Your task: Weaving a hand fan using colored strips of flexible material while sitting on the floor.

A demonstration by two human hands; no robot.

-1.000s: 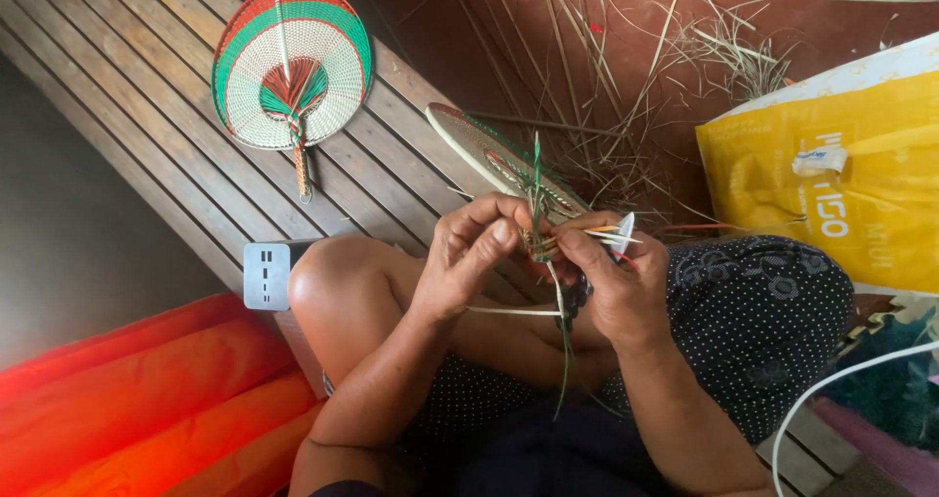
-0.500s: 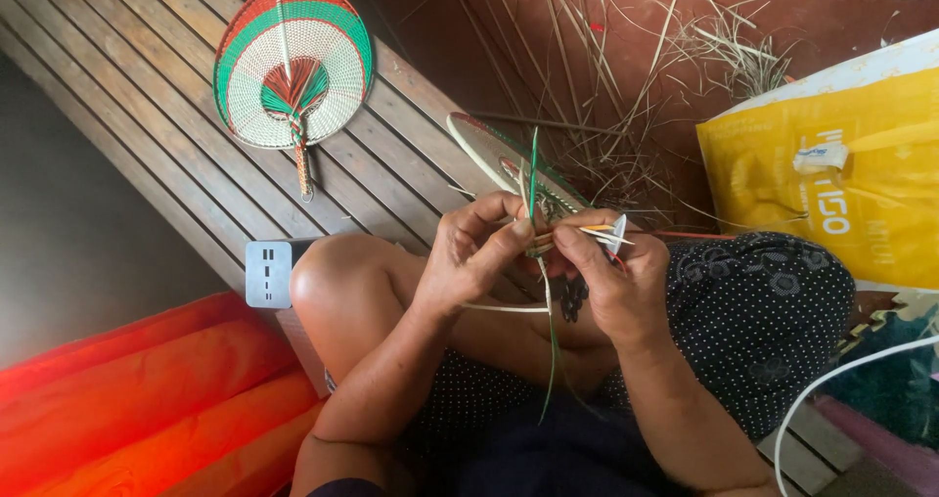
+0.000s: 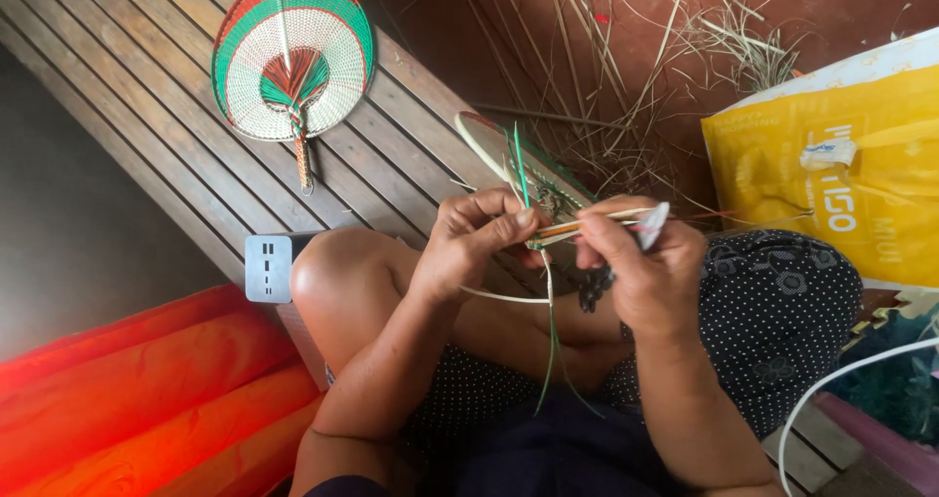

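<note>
Half-woven fan (image 3: pixel 518 169) held up over the lap, handle end toward both hands; left hand (image 3: pixel 469 248) pinches the strip bundle (image 3: pixel 577 228), which runs sideways into the right hand (image 3: pixel 646 272), also closed on it.

A home craft space for weaving hand fans, probably a porch or veranda, though little of the surroundings shows. A finished woven fan (image 3: pixel 291 57) in red, green and cream lies on a slatted wooden bench (image 3: pixel 127 76). Loose dried straw and palm strips (image 3: pixel 636 76) are strewn over the red-brown floor (image 3: pixel 831 18). A yellow woven plastic sack (image 3: pixel 841 184) stands just beside the seated person's knee, and an orange cushion (image 3: pixel 147 389) lies below the bench.
</note>
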